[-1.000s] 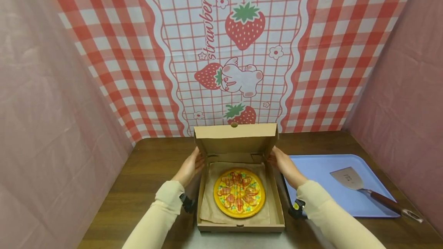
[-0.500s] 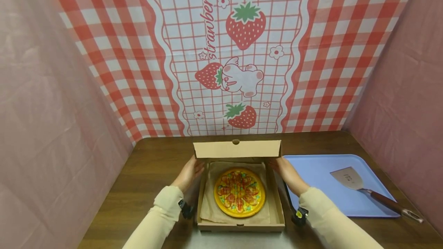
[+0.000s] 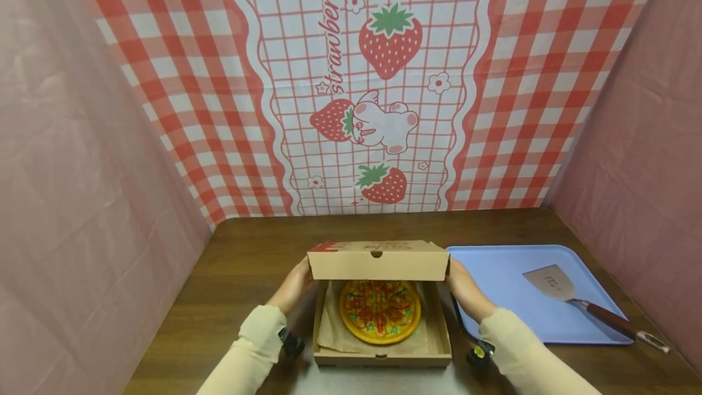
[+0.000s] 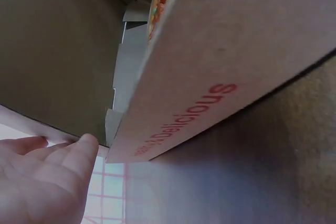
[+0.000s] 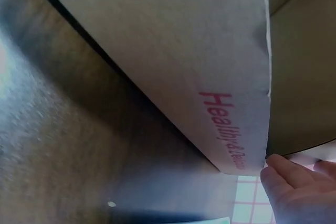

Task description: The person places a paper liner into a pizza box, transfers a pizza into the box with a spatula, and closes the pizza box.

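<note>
A cardboard pizza box (image 3: 382, 360) stands partly open in front of me, its lid (image 3: 378, 266) tilted over the back half. Inside, a pizza (image 3: 380, 313) lies on brown paper (image 3: 331, 331), its far edge hidden by the lid's front flap. My left hand (image 3: 295, 285) is at the lid's left side; in the left wrist view its extended fingers (image 4: 79, 156) touch the lid's side edge. On the opposite side, my right hand (image 3: 467, 288) touches the lid likewise, with fairly straight fingers (image 5: 286, 171) at its edge in the right wrist view.
Right of the box, a blue tray (image 3: 493, 316) holds a metal spatula (image 3: 551, 282) whose dark handle (image 3: 609, 319) sticks out past the tray's edge. The brown wooden table (image 3: 241, 261) ends at a red-checked strawberry cloth (image 3: 384, 181). Pink cloth (image 3: 93, 200) hangs at both sides.
The lid has swung forward and down from nearly upright, now covering the back of the pizza. Both hands have moved along with its sides. Tray and spatula have stayed put.
</note>
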The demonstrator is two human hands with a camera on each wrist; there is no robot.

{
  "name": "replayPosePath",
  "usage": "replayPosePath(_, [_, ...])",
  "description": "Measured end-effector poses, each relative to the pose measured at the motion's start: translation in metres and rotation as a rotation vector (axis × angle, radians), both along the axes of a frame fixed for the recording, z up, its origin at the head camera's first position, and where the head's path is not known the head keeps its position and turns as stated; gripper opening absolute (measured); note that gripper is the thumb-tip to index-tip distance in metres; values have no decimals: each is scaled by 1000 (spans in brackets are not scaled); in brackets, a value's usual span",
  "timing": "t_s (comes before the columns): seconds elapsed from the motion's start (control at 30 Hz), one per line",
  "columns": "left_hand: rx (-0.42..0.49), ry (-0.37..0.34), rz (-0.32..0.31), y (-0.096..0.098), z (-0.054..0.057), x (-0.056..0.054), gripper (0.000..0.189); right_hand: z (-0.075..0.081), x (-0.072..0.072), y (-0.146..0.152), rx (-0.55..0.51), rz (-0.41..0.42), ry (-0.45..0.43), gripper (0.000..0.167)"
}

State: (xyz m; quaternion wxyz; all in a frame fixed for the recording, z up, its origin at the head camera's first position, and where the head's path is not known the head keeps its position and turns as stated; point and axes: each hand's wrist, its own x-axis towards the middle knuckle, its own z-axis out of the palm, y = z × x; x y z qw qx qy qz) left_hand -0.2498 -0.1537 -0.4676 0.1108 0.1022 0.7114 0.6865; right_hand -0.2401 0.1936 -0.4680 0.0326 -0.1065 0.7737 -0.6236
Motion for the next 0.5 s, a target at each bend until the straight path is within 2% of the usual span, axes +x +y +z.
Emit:
replayPosePath(0.23, [16,-12,-90,-7,-3,6,58,0,7,3,36,-17,-70,67])
replayPosePath(0.3, [11,-10,-92,-7,-5,8,58,0,10,4,46,-26,-83,66])
replayPosePath(0.5, [-7,13,-49,-10,-7,17,58,5,21,8,92,-76,-97,61])
